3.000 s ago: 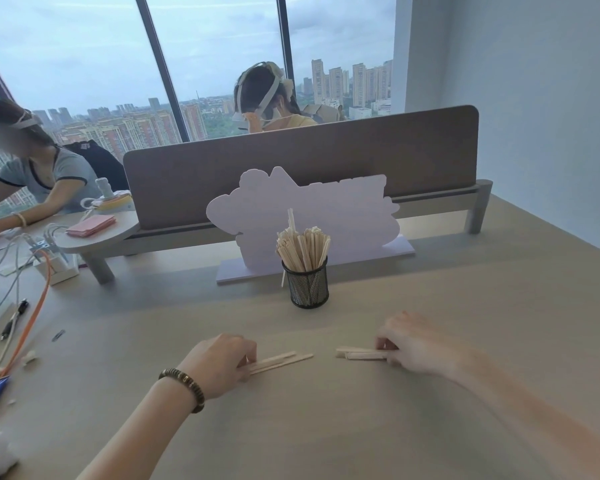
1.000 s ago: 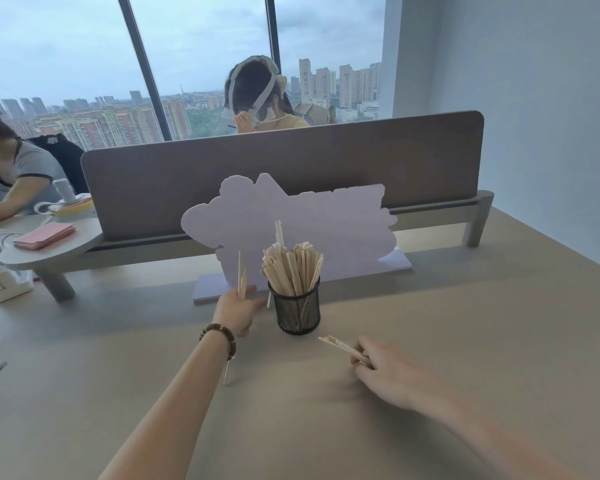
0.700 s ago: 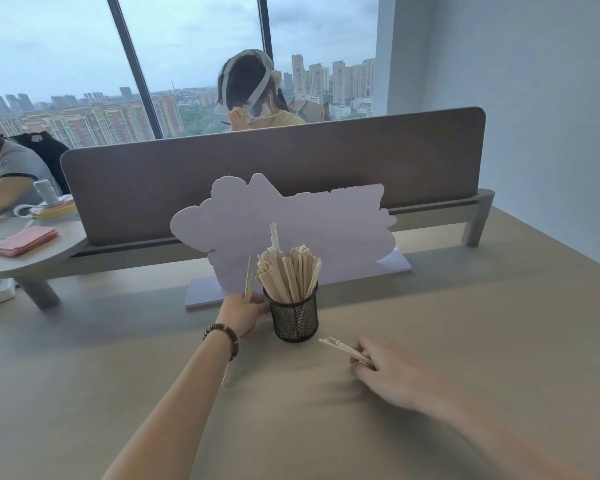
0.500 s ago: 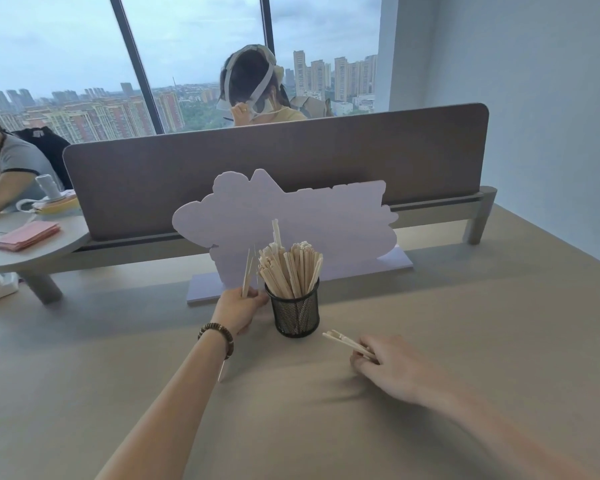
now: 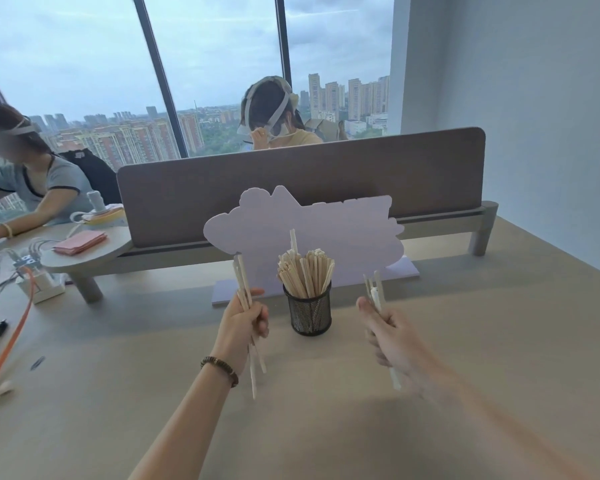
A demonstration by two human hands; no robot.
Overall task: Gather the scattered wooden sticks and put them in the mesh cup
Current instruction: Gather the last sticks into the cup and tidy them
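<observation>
A black mesh cup (image 5: 310,314) stands on the desk, packed with several upright wooden sticks (image 5: 305,271). My left hand (image 5: 242,322) is just left of the cup and grips a small bundle of sticks (image 5: 243,282) held nearly upright, their lower ends hanging below my fist. Right of the cup, my right hand (image 5: 383,329) grips another few sticks (image 5: 374,289), also pointing up, with one end sticking out below the hand. Both hands hover above the desk at about the cup's height.
A lilac cloud-shaped sign (image 5: 312,223) stands right behind the cup, in front of a grey divider panel (image 5: 291,181). Cables, a power strip (image 5: 39,285) and small items lie at the left. Two other people sit beyond the divider and at the left.
My right hand has lifted off the desk and turned its sticks from lying flat to upright beside the cup. My left hand stays beside the cup with its bundle raised.
</observation>
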